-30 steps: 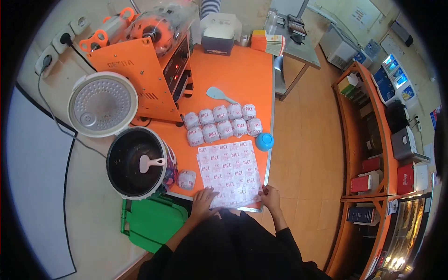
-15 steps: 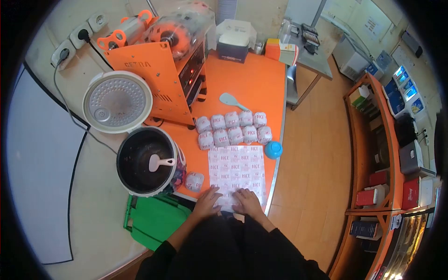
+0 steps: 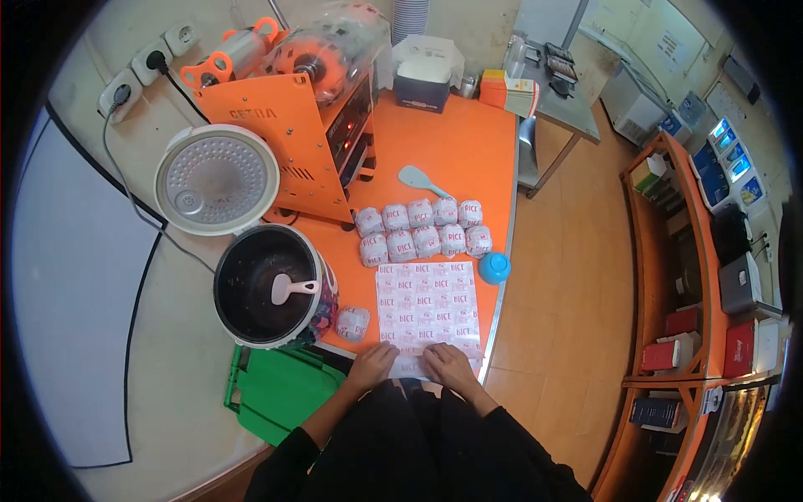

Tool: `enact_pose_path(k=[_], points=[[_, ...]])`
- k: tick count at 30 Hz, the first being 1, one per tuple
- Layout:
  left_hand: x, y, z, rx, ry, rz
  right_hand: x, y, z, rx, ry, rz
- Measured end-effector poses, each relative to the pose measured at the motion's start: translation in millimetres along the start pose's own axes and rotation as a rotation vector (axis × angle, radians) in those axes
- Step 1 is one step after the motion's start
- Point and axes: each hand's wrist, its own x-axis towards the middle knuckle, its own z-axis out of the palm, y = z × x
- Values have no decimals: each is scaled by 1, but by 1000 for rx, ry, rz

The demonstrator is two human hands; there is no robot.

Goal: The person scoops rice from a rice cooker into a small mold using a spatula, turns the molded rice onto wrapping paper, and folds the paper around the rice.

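Printed wrapping paper lies flat on the orange table. On its near left corner rests my left hand, fingers bent and pressed together; what they may pinch is too small to make out. My right hand touches the near edge of the paper, its fingers curled on the sheet. Beyond the paper, several wrapped bundles stand in two rows. One more wrapped bundle sits left of the paper. At the sheet's far right corner is a blue cup.
An open rice cooker with a pink paddle inside stands at left. Behind it is an orange machine. A pale blue spatula lies beyond the bundles. A green lid is below the cooker, and orange shelves stand at right.
My right hand has moved left from the paper's near right corner to its near edge. Both hands' fingers have drawn in toward the near edge. The camera view has shifted slightly.
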Motion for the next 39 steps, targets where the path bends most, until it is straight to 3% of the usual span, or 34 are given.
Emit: enact_pose_path(k=[4,6,8,11,19,21,25,27,28,30,32,34,36,39], points=[[1,23,-24,-23,112,2,-14,0,-8,-15,26,-34],[0,28,-27,55,169,136,-21,1,-11,-56,3,-57],[-11,21,-13,57,160,142,-31,7,-4,-52,-40,-51],[-23,11,0,-94,23,102,-37,10,5,-27,-74,-46],[-30,-6,0,-4,-130,187,-50,8,5,93,-164,39],[-29,-5,-2,-128,-83,116,-52,5,8,175,-184,188],[-28,-8,6,-249,8,25,-41,0,-7,126,-176,151],[-24,-4,-4,-508,-1,-228,-29,-5,-34,59,-148,133],[-20,-3,-12,-504,3,-214,-30,2,-38,50,-136,132],[-17,-1,-27,-649,-182,-577,-42,17,-45,178,-135,260],[-20,-9,-19,-741,-95,-542,-40,31,-58,188,-73,204],[-27,-29,0,-870,103,-456,-50,48,-55,558,-128,351],[-28,-37,6,-981,67,-500,-52,56,-55,591,-83,323],[-7,-20,0,-1176,228,-729,-31,46,-61,817,-122,670]])
